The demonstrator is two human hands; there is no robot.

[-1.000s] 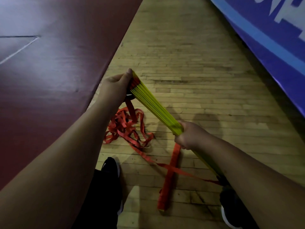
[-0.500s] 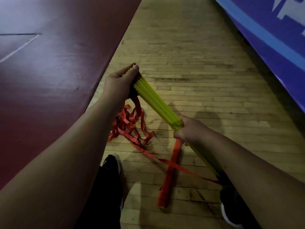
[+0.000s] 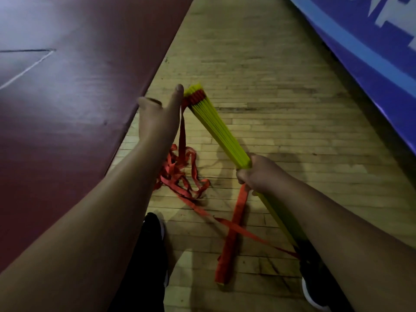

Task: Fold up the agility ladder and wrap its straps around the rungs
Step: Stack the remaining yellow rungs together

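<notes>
Two broad surfaces frame the scene, a maroon mat [image 3: 78, 97] on the left and a blue banner [image 3: 360, 52] on the right, with the wooden floor [image 3: 270, 64] running between them. Above the floor the yellow rungs [image 3: 220, 134] are already gathered into one tight stack, held slanting in the air. The red straps [image 3: 180, 174] mostly lie tangled on the boards below, with one folded length hanging under the stack. The right hand [image 3: 256, 174] is clenched around the rungs partway along. The left hand [image 3: 157, 118], which clasped the far end half a second ago, has let go: its fingers are spread and the thumb is straight, just beside the strap-bound tip. Folding looks finished, and I judge the freed hand is about to take up a strap for winding, which has not begun. No bag or box is visible. Smallest, two black shoes [image 3: 153, 224] show at the bottom.
</notes>
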